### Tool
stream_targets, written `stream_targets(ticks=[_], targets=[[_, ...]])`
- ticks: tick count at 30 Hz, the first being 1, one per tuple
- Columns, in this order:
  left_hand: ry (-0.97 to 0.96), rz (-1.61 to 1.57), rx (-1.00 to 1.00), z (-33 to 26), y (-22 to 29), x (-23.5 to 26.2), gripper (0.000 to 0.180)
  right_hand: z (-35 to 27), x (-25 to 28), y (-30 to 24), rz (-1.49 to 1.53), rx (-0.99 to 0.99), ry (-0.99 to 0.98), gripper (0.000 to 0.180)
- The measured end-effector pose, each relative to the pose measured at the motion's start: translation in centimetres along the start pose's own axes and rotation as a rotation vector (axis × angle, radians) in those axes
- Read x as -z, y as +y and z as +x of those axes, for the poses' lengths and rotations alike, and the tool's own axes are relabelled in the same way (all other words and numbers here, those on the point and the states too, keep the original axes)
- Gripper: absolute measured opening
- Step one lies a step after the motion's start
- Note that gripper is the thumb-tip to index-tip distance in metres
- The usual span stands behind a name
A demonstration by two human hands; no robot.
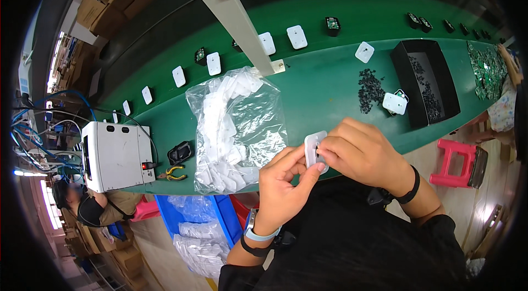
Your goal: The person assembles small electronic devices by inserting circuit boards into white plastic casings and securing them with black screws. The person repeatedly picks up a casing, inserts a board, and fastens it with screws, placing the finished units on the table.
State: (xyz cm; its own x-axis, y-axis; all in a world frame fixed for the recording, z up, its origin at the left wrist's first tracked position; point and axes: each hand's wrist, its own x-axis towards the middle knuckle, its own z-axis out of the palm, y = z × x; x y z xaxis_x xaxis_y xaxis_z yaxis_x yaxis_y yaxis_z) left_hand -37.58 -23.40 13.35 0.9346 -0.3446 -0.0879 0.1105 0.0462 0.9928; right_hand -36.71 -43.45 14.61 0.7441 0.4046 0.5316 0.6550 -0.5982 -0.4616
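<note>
My left hand grips a white plastic cover plate by its edge, thumb in front and fingers behind. At the plate's middle, the fingertips of my right hand are pinched on a small black part, mostly hidden by the fingers. Beyond my right hand another white cover lies over what looks like a circuit board with a wire. Next to it is a pile of small black parts. A clear plastic bag of white covers lies to the left of my hands.
A black box holding small black parts stands at right, near a heap of green circuit boards. White covers and black housings line the green belt. At left are a white machine, yellow pliers and a metal post.
</note>
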Motion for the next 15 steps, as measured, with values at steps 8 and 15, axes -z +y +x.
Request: stream_targets(ticks=[8,15], targets=[[0.031,-0.131,0.009,0.2,-0.2,-0.7,0.034,0.4,-0.9,-0.8,0.346,-0.381,0.149,0.024],[0.054,-0.110,0.038,0.2,-0.6,-0.7,0.033,0.0,-1.6,-1.1,0.411,-0.433,0.182,0.028]])
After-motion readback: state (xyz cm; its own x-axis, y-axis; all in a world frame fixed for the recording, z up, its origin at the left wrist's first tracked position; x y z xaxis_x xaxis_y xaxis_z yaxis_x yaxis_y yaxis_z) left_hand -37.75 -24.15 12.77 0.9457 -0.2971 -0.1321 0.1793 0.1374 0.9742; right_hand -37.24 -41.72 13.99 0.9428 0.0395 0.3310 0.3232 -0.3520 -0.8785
